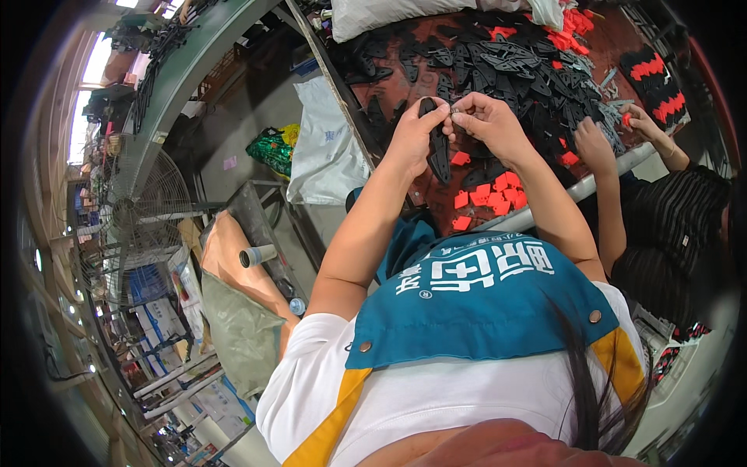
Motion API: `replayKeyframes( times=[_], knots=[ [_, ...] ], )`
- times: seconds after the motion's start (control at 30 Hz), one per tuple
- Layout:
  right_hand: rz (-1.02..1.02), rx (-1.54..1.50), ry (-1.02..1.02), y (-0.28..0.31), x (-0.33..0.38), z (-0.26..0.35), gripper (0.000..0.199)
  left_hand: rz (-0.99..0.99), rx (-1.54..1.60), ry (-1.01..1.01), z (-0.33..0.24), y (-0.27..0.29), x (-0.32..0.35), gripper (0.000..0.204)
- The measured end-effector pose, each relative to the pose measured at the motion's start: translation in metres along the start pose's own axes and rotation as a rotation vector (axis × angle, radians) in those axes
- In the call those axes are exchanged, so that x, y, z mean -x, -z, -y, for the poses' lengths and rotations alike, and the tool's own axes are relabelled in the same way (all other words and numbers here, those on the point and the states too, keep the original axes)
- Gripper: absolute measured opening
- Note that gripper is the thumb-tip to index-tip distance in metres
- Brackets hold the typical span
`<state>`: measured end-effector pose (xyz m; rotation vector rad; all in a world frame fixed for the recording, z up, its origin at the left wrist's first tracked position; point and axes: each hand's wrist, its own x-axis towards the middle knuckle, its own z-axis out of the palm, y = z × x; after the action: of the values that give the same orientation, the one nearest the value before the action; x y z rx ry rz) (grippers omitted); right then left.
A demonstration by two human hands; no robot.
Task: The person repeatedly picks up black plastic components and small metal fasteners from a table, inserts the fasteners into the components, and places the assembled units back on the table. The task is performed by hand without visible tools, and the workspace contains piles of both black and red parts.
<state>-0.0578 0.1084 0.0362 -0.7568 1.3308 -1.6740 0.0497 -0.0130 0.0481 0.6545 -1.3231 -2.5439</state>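
Note:
My left hand (418,134) grips a long black plastic part (438,152) that hangs down from my fingers over the table. My right hand (484,118) pinches the top end of the same part, fingertips meeting those of the left. Small red plastic pieces (490,194) lie on the table just below my hands. A heap of black plastic parts (506,66) covers the table beyond them. My forearms come up over a teal apron with a white shirt.
A co-worker in a dark striped top sits at my right, a hand (593,140) reaching into the black parts. A metal table rail (568,192) runs along the front edge. White sacks (325,148) and a standing fan (148,206) are at left.

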Motion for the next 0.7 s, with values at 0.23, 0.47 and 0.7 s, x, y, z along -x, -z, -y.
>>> replayKeyframes(
  times=[0.23, 0.47, 0.7],
  knots=[
    [-0.017, -0.008, 0.093, -0.009, 0.003, -0.004, 0.007, 0.011, -0.090, 0.001, 0.002, 0.005, -0.001, 0.008],
    [-0.153, 0.075, -0.037, -0.006, 0.000, -0.006, 0.013, -0.024, 0.175, 0.031, 0.005, 0.008, -0.005, 0.011],
    [-0.167, 0.082, -0.044, -0.006, 0.004, -0.002, 0.013, 0.041, 0.250, -0.062, 0.000, 0.020, -0.006, 0.020]
  ],
)
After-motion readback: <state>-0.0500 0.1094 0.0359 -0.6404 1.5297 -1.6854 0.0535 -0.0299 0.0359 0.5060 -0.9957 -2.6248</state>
